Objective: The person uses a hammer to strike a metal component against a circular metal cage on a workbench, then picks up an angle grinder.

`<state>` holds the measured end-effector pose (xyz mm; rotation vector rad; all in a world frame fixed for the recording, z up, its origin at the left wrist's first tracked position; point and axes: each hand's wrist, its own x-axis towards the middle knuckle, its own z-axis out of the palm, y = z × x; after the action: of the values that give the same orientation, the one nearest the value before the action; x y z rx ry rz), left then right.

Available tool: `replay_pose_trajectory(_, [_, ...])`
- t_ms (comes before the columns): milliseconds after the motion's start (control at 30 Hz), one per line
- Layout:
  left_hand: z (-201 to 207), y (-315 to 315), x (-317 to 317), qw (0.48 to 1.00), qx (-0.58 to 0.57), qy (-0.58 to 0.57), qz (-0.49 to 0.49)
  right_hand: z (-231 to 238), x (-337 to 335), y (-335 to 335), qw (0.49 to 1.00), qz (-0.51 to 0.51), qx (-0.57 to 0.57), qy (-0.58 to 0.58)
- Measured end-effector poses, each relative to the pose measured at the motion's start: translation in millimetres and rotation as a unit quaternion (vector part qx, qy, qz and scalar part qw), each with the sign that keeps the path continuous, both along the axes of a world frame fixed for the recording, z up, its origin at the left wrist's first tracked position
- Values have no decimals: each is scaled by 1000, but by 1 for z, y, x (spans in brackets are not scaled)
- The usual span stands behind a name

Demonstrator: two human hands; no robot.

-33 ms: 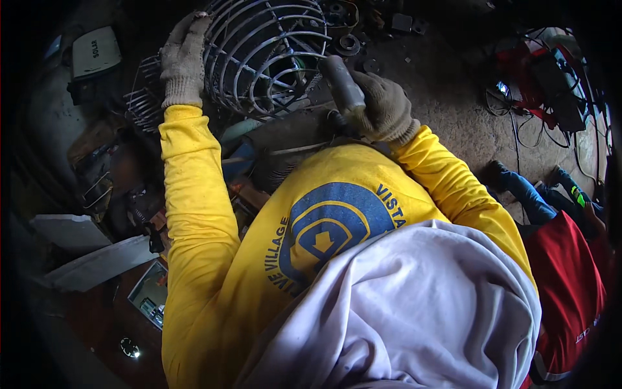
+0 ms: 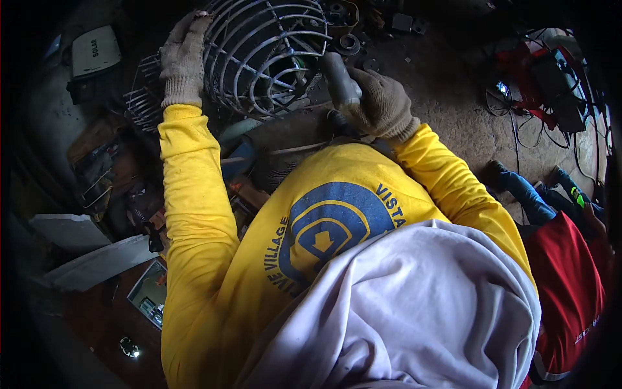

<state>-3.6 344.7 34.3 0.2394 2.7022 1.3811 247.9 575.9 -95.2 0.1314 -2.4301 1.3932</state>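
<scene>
The right hand [image 2: 385, 107], in a knitted brown work glove, was closed in a fist around a grey cylindrical tool [image 2: 340, 79] that looked like a hammer; its blunt end pointed up and to the left, near the lower right side of a round wire cage [image 2: 283, 35] but apart from it as far as could be seen. The left hand [image 2: 183, 65], gloved alike, reached up along the left edge of the cage, its fingers extended and bent at the tips; whether it gripped the wire or merely rested against it could not be told. The cage, made of curved metal bars crossed by ribs, lay between the two hands at the top of the view. A smaller wire grille [image 2: 144, 97] showed just left of the left wrist. Beyond the cage, a round metal part [image 2: 348, 45] sat on the dark floor [image 2: 447, 110]. Both forearms wore the sleeves of a yellow shirt [image 2: 324, 259], and a pale lilac cloth [image 2: 421, 305] hung over the chest. Farther out to the left were a pale-lidded case [image 2: 96, 52] and a light grey slab [image 2: 100, 264]. On the far right stood a red and dark machine [image 2: 560, 84] among loose cables, above a co-worker in a red top [image 2: 560, 272].
</scene>
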Motion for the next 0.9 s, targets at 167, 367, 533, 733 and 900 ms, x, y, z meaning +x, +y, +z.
replay_pose_trajectory(167, [-9,-12,-12,1000,-20,23,-4,9,1,4,999,-11,30,44])
replay_pose_trajectory(367, [-15,-18,-21,1000,13,2,1,12,-1,4,998,25,45,-28])
replay_pose_trajectory(533, [-12,-9,-8,1000,20,11,-14,13,2,6,998,-20,31,42])
replay_pose_trajectory(733, [-6,-7,-5,1000,-11,15,-10,23,12,17,998,28,47,34])
replay_pose_trajectory(900, [-12,-13,-11,999,-8,33,-32,12,3,12,996,42,37,-68])
